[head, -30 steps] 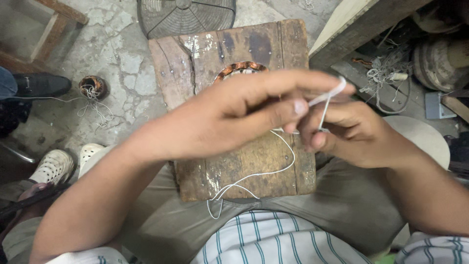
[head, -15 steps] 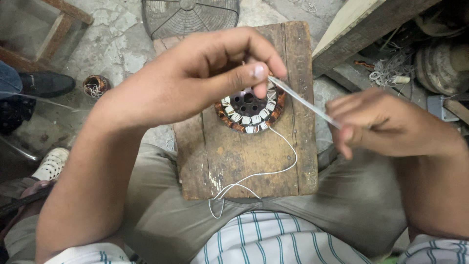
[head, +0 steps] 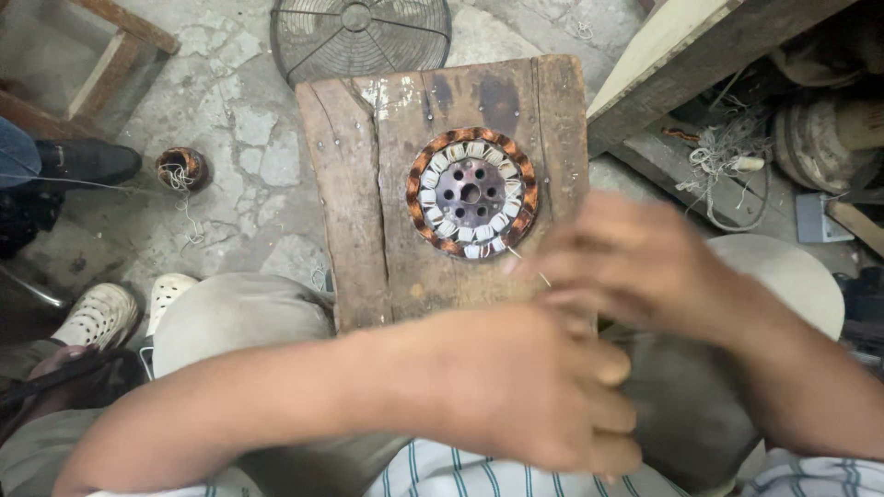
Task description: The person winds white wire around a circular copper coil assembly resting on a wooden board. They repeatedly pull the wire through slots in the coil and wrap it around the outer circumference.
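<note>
The left hand [head: 539, 391] sits low over the near end of the wooden board [head: 368, 212], fingers curled shut, though motion blur hides whether they grip anything. Above it, the copper-wound motor coil [head: 471, 193] lies loose on the board, apart from both hands. The right hand [head: 635, 258] is blurred, fingers pinched near a thin white string [head: 529, 265]; a hard tug could likely snap the string or drag the unclamped coil off the board.

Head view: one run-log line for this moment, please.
left hand: blurred, over lap | right hand: blurred, near stator | stator: flat on wooden board
</note>
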